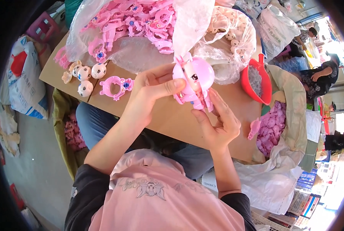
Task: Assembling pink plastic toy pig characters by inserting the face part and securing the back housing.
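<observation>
Between my two hands, above the cardboard-covered table, is a pink plastic doll [194, 78] with a round head and a painted eye. My left hand [155, 85] grips its head from the left, the thumb pressed on the front. My right hand [219, 122] pinches the lower body with thumb and fingertips. Left of my left wrist lies a pink doll-shaped frame [116, 87] with a round opening and a blue mark. Farther left sit several white doll faces [85, 73] with painted eyes.
A clear bag heaped with pink frames [137, 23] lies at the back, beside a bag of white faces [233, 36]. At the right stands a red scoop [265, 82] holding clear plastic pieces. Open sacks of pink parts flank the table, one right [272, 127], one left [73, 131]. People sit farther right.
</observation>
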Available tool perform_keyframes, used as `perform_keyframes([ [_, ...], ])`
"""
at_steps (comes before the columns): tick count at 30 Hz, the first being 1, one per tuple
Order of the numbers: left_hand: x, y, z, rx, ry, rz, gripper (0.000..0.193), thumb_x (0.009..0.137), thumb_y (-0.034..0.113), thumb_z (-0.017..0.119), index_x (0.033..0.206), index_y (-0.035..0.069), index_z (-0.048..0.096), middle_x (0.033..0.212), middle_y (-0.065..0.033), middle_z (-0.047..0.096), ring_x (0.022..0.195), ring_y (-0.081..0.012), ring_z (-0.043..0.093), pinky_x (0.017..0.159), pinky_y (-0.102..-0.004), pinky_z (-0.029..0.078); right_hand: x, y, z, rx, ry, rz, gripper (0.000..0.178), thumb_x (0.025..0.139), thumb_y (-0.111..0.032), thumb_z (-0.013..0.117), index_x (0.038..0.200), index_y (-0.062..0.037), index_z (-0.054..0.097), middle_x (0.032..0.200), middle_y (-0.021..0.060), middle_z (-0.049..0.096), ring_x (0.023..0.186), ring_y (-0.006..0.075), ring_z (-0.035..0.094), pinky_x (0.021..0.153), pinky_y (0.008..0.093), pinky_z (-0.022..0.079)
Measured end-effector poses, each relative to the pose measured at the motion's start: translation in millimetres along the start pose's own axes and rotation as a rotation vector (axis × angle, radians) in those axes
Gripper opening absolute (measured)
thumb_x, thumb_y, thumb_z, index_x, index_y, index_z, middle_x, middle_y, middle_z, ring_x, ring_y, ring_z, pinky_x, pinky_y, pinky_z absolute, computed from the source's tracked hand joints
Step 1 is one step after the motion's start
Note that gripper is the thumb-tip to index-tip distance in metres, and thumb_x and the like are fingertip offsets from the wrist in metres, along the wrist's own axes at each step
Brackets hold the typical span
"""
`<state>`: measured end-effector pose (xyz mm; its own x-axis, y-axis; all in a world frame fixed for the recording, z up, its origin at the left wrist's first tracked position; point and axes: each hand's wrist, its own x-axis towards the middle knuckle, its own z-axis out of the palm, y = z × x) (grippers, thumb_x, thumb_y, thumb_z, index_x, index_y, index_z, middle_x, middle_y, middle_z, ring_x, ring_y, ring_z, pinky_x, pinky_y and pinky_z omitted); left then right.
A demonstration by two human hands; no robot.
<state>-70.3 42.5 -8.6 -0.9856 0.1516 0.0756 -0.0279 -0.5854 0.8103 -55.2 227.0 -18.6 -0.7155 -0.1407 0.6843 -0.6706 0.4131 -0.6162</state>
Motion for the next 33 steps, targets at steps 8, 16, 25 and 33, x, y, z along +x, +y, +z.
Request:
perform_keyframes([
  [8,0,-2,9,-0.063,0.049,-0.008,0.042,0.079,0.013,0.067,0.114,-0.007,0.057,0.102,-0.0122,0.065,0.093,-0.0139,0.060,0.084,-0.0262,0.044,-5,-1,4,0.002,0.033,0.067,0.049,0.066,-0.005,0.080,0.110,0.0019,0.061,0.107,0.0190,0.065,0.097,0.0255,0.065,0.077,0.0302,0.054],
  [16,1,-2,3,-0.026,0.043,-0.049,0.040,0.079,0.013,0.068,0.113,-0.007,0.058,0.100,-0.0119,0.066,0.094,-0.0137,0.060,0.086,-0.0267,0.043,3,3,3,-0.219,0.030,-0.190,0.048,0.065,0.002,0.076,0.111,-0.0004,0.062,0.106,0.0180,0.065,0.091,0.0259,0.067,0.072,0.0284,0.055],
  [25,-1,23,0,0.071,-0.124,-0.100,0.052,0.078,0.013,0.072,0.122,-0.007,0.050,0.105,-0.0141,0.063,0.096,-0.0174,0.061,0.086,-0.0297,0.047,4,-2,-7,-0.283,0.013,-0.266,0.045,0.066,0.001,0.075,0.109,-0.0014,0.065,0.102,0.0165,0.067,0.078,0.0217,0.069,0.062,0.0253,0.054],
  [33,3,53,-7,0.530,-0.276,-0.095,0.067,0.078,0.004,0.070,0.136,0.004,0.037,0.109,-0.0150,0.062,0.105,-0.0192,0.058,0.087,-0.0305,0.048,3,0,-20,-0.234,0.009,-0.259,0.044,0.065,-0.001,0.074,0.108,-0.0010,0.065,0.102,0.0159,0.067,0.076,0.0211,0.068,0.061,0.0248,0.054],
])
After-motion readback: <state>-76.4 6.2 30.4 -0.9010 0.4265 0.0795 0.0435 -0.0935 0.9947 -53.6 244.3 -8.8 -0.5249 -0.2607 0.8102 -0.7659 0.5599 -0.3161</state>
